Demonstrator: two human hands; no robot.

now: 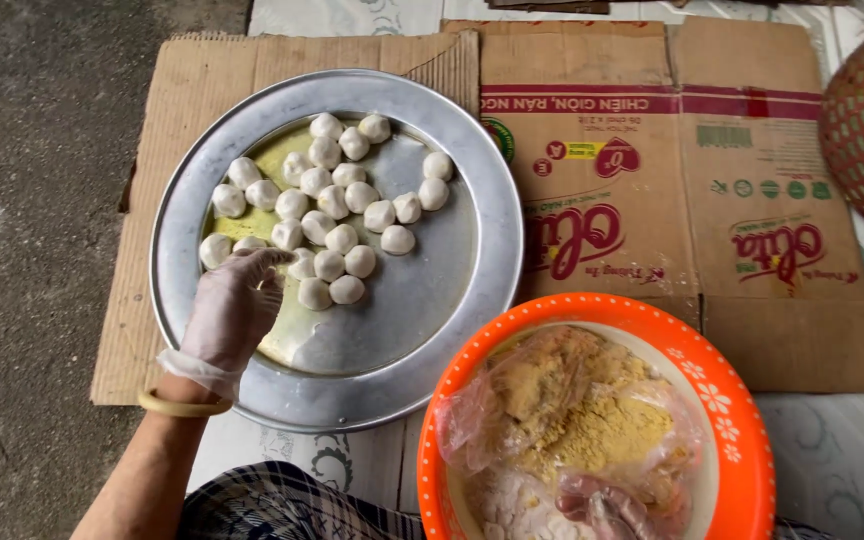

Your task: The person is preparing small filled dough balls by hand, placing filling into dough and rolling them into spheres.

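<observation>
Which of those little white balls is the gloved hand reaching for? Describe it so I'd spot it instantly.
Start at the big round metal tray on the flattened cardboard. The gloved left hand reaches in at its lower left. Its fingertips meet the dough ball at the cluster's near edge, the only one partly hidden by the glove.

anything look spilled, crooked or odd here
The yellowish oil in the round metal tray has pooled toward its upper left side, so the tray seems to sit slightly tilted. The white dough balls cluster there too, and the gloved left hand rests among them. Nothing is spilled outside the tray or the orange bowl.
</observation>
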